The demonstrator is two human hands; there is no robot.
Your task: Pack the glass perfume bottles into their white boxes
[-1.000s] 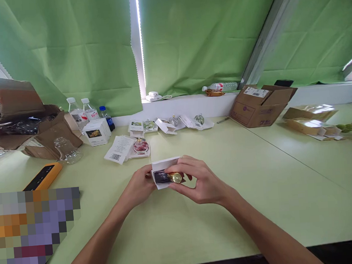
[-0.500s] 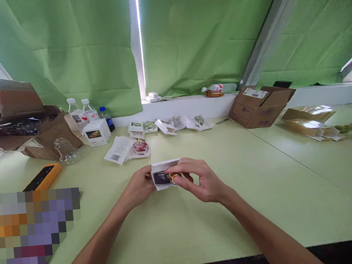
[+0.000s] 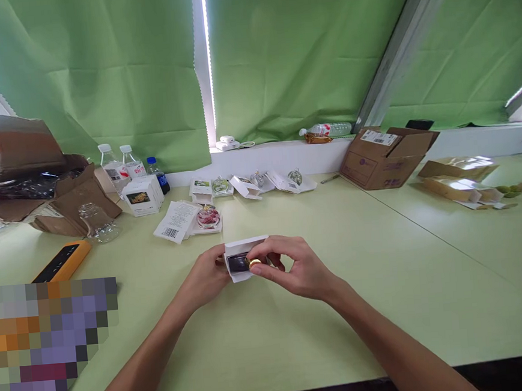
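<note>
My left hand (image 3: 208, 277) is closed around the left side of a small white box (image 3: 246, 243), which is open towards me above the table. Inside the box lies a dark, glossy rounded object (image 3: 238, 263). My right hand (image 3: 300, 267) pinches a small shiny gold piece (image 3: 254, 262) between thumb and fingers at the box's opening. Whether the gold piece is joined to the dark object cannot be made out. Beyond the hands, a glass ornament with red filling (image 3: 208, 217) rests by a flattened white carton (image 3: 176, 221).
Several clear ornaments (image 3: 294, 176) with white cartons line the back. Stacked white boxes (image 3: 143, 196), bottles (image 3: 132, 163), a clear jar (image 3: 98, 223) and an orange-black device (image 3: 63, 263) are left. Cardboard boxes stand left (image 3: 69, 201) and right (image 3: 378, 162). Gold packaging (image 3: 456, 183) lies far right.
My right thumb and fingertips have shifted slightly left with the gold piece, closer over the dark object. My left hand and the white box stay almost where they were.
</note>
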